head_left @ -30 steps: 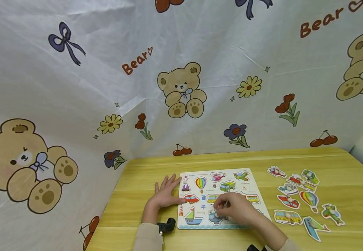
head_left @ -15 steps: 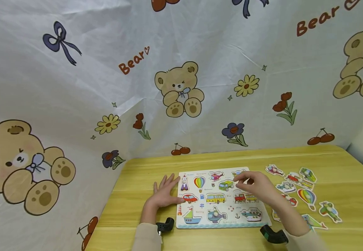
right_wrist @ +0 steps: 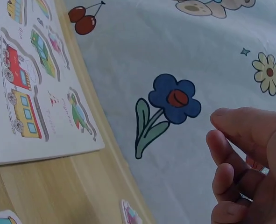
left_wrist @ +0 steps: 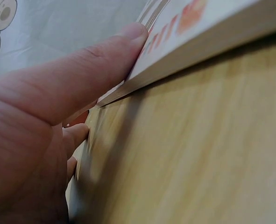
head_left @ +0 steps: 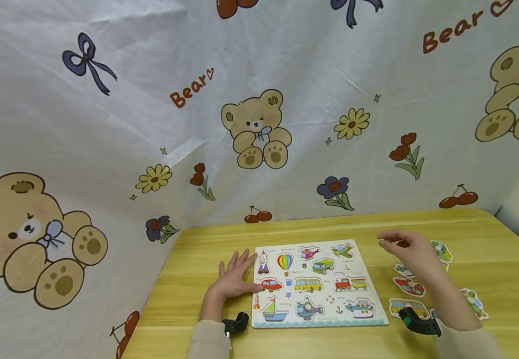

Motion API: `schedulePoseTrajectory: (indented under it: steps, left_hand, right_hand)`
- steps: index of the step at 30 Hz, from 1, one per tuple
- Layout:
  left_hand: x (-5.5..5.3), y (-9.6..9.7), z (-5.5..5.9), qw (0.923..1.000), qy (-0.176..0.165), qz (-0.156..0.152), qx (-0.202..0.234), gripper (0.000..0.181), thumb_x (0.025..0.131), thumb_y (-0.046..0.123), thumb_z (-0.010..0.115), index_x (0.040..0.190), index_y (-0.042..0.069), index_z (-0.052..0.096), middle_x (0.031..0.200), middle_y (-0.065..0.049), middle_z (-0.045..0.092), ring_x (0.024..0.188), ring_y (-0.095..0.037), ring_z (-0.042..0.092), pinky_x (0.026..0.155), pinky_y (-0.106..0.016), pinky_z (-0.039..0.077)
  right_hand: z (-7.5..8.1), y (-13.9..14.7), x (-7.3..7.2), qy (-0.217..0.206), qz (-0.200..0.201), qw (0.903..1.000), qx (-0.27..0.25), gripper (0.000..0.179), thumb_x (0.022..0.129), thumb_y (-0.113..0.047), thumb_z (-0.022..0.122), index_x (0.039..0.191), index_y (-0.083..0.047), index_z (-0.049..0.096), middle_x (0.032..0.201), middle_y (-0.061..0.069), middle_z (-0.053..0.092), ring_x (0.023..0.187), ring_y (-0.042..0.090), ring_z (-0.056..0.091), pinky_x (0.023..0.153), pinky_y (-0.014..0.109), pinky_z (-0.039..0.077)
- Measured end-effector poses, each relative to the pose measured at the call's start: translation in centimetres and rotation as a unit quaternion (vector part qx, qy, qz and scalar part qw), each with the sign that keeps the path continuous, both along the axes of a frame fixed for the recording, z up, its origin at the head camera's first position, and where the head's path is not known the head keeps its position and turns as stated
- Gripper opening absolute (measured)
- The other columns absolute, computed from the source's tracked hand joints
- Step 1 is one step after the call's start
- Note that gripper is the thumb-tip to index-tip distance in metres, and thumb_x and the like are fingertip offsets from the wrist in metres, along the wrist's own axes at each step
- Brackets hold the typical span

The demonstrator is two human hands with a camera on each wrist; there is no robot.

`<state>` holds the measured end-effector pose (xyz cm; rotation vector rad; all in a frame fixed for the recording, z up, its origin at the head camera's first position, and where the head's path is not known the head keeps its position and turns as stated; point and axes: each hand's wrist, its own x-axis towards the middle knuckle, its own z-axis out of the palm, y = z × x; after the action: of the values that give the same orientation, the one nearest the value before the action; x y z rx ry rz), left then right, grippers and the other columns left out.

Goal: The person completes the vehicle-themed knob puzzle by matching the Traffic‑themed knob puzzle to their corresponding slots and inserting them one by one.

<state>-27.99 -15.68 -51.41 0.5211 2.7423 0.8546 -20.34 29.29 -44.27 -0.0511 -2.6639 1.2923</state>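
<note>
A wooden peg puzzle board (head_left: 354, 268) with printed vehicles lies on the table. The submarine piece (head_left: 308, 309) sits in its outline at the front, and the rocket piece (head_left: 263, 262) at the back left. My left hand (head_left: 234, 279) lies spread at the board's left side; in the left wrist view its thumb (left_wrist: 100, 60) rests on the board's edge. Off the board's right side, my right hand (head_left: 412, 252) hovers above the loose pieces, fingers loosely bent, holding nothing. A helicopter piece (right_wrist: 130, 213) shows below it in the right wrist view.
Right of the board lie several loose knobbed pieces: a red car (head_left: 409, 286), a yellow bus (head_left: 408, 307), a green truck (head_left: 441, 251) and a plane (head_left: 474, 302). The right arm hides others. A bear-printed cloth (head_left: 304, 189) hangs behind the table.
My right hand has left the submarine piece and moved up across the board to the right, over the loose pieces. The left hand has stayed on the board's edge.
</note>
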Motion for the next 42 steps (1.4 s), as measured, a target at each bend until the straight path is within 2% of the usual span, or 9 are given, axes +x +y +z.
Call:
schedulePoseTrajectory:
  steps: [7, 12, 16, 18, 21, 23, 25, 33, 42]
  left_hand:
    - [0.1, -0.1, -0.1, 1.0000, 0.008, 0.002, -0.004, 0.095, 0.078, 0.048, 0.081, 0.157, 0.025, 0.034, 0.169, -0.007, 0.016, 0.157, -0.039, 0.002, 0.117, -0.072, -0.011]
    - [0.2, 0.0, 0.1, 1.0000, 0.001, 0.000, 0.005, 0.096, 0.078, 0.047, 0.081, 0.157, 0.025, 0.033, 0.169, -0.008, 0.015, 0.157, -0.040, 0.001, 0.116, -0.072, -0.012]
    - [0.2, 0.1, 0.1, 1.0000, -0.001, 0.002, 0.001, 0.097, 0.077, 0.050, 0.080, 0.158, 0.026, 0.033, 0.169, -0.008, 0.016, 0.157, -0.040, 0.001, 0.116, -0.074, -0.011]
    - [0.2, 0.2, 0.0, 1.0000, 0.000, 0.003, -0.002, 0.097, 0.077, 0.051, 0.080, 0.158, 0.026, 0.033, 0.169, -0.008, 0.016, 0.157, -0.040, 0.001, 0.115, -0.074, -0.011]
    - [0.2, 0.2, 0.0, 1.0000, 0.000, 0.005, 0.000, 0.097, 0.077, 0.051, 0.080, 0.157, 0.025, 0.033, 0.169, -0.008, 0.016, 0.157, -0.039, 0.001, 0.115, -0.074, -0.011]
    - [0.2, 0.2, 0.0, 1.0000, 0.000, 0.005, 0.001, 0.097, 0.077, 0.051, 0.080, 0.157, 0.025, 0.033, 0.169, -0.009, 0.016, 0.157, -0.040, 0.001, 0.116, -0.074, -0.011]
    - [0.2, 0.1, 0.0, 1.0000, -0.002, 0.006, 0.004, 0.097, 0.077, 0.051, 0.080, 0.158, 0.025, 0.033, 0.169, -0.008, 0.016, 0.157, -0.039, 0.001, 0.116, -0.073, -0.012]
    - [0.2, 0.1, -0.2, 0.9999, -0.004, 0.010, 0.009, 0.097, 0.076, 0.048, 0.082, 0.157, 0.025, 0.033, 0.169, -0.008, 0.016, 0.157, -0.039, 0.000, 0.116, -0.072, -0.014]
    - [0.0, 0.1, -0.2, 0.9999, -0.002, 0.009, 0.005, 0.097, 0.077, 0.049, 0.081, 0.158, 0.025, 0.033, 0.169, -0.008, 0.016, 0.157, -0.039, 0.001, 0.116, -0.072, -0.013]
  right_hand:
    - [-0.8, 3.8, -0.1, -0.028, -0.036, 0.9963, -0.072, 0.054, 0.099, -0.050, 0.056, 0.137, -0.012, 0.060, 0.101, -0.040, 0.049, 0.091, -0.014, 0.046, 0.076, 0.020, 0.044]
    - [-1.8, 6.5, 0.4, -0.051, -0.049, 0.9918, -0.107, 0.055, 0.099, -0.053, 0.052, 0.144, -0.022, 0.055, 0.103, -0.043, 0.045, 0.096, -0.016, 0.039, 0.084, 0.028, 0.038]
    - [-3.0, 8.1, 0.5, -0.071, -0.068, 0.9877, -0.122, 0.056, 0.100, -0.052, 0.052, 0.147, -0.021, 0.052, 0.098, -0.045, 0.043, 0.102, -0.006, 0.044, 0.095, 0.047, 0.042]
    - [-3.4, 8.7, 0.4, -0.088, -0.083, 0.9849, -0.124, 0.061, 0.100, -0.054, 0.051, 0.149, -0.018, 0.050, 0.103, -0.036, 0.049, 0.114, 0.014, 0.050, 0.101, 0.059, 0.040]
    - [-4.3, 9.4, 0.1, -0.112, -0.100, 0.9817, -0.117, 0.069, 0.100, -0.055, 0.049, 0.149, -0.007, 0.046, 0.132, 0.003, 0.060, 0.132, 0.048, 0.036, 0.103, 0.070, 0.034]
    - [-4.9, 9.6, 0.0, -0.127, -0.103, 0.9825, -0.089, 0.073, 0.100, -0.055, 0.046, 0.148, -0.001, 0.043, 0.151, 0.027, 0.042, 0.135, 0.055, 0.031, 0.100, 0.067, 0.037]
    - [-5.5, 9.7, -0.1, -0.139, -0.105, 0.9816, -0.076, 0.075, 0.101, -0.055, 0.046, 0.148, 0.003, 0.042, 0.156, 0.036, 0.027, 0.134, 0.056, 0.032, 0.097, 0.063, 0.040]
    - [-6.0, 9.5, 0.0, -0.147, -0.133, 0.9772, -0.075, 0.074, 0.100, -0.053, 0.046, 0.146, 0.006, 0.043, 0.157, 0.037, 0.023, 0.138, 0.058, 0.028, 0.102, 0.065, 0.038]
    - [-6.0, 9.4, 0.1, -0.146, -0.126, 0.9801, 0.047, 0.063, 0.101, -0.049, 0.049, 0.137, 0.003, 0.055, 0.145, 0.039, 0.040, 0.119, 0.059, 0.046, 0.086, 0.058, 0.043]
